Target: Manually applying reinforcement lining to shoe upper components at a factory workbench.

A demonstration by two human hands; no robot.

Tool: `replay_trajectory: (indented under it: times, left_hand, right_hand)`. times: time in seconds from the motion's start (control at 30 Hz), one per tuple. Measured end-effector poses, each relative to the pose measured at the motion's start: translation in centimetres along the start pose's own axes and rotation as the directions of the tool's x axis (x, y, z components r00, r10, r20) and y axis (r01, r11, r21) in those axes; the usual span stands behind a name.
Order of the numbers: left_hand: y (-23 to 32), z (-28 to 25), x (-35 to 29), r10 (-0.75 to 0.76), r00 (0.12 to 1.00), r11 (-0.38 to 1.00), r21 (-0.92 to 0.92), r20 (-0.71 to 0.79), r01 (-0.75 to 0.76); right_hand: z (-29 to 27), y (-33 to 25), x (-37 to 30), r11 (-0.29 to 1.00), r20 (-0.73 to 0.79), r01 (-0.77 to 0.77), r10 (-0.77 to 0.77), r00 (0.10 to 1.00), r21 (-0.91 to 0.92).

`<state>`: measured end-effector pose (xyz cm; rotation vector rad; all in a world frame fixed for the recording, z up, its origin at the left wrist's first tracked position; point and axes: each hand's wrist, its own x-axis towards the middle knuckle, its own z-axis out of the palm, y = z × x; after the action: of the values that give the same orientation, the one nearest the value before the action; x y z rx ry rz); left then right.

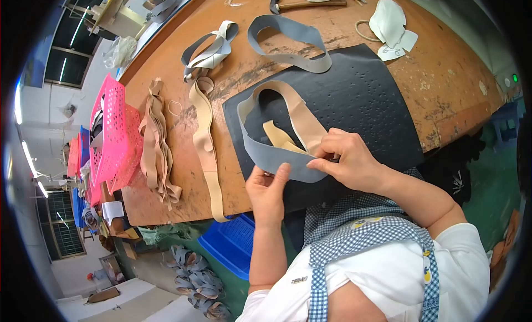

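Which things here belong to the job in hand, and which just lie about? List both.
In the job:
grey-and-tan band, held by left hand and right hand
black mat under it
tan strips, probably

Apparently lying about:
hammer
blue basket

On the desk (454,109), a mat (382,100) lies beneath a strap loop (280,160), whose near side is gripped by the left fingers (282,175) and, to their right, the right fingers (321,166). Behind it, a second loop (302,60) overlaps the mat's far edge, with bundled bands (216,48) to its left and a hammer (313,6) farther back. Left of the mat come a long strap (206,150), a strap bundle (157,150), then a basket (113,134). Below the near edge sits a crate (230,247), a band heap (197,277) to its left.
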<state>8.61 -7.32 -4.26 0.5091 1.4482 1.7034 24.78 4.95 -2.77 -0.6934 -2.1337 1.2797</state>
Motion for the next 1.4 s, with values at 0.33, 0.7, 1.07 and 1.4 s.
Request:
replay_trajectory:
  times: [0.33, 0.7, 1.07, 1.4]
  left_hand:
    - [0.3, 0.3, -0.8, 0.030, 0.999, 0.999, 0.036, 0.024, -0.031]
    - [-0.1, -0.4, -1.5, -0.061, 0.993, 0.993, -0.098, 0.098, 0.071]
    - [0.1, 0.6, -2.1, -0.019, 0.999, 0.996, -0.089, -0.032, 0.016]
    - [-1.5, 0.2, -2.3, 0.047, 0.988, 0.982, -0.172, -0.145, -0.072]
  right_hand:
    - [0.9, -0.5, -0.1, 0.999, 0.048, -0.036, 0.036, 0.998, -0.012]
    - [-1.0, -1.3, 3.7, 0.989, 0.115, 0.091, -0.078, 0.990, -0.115]
    - [5.5, -1.6, 13.9, 0.996, 0.256, 0.079, -0.087, 0.963, 0.040]
    - [0.8, -2.8, 0.0, 0.990, 0.188, -0.138, 0.139, 0.972, -0.021]
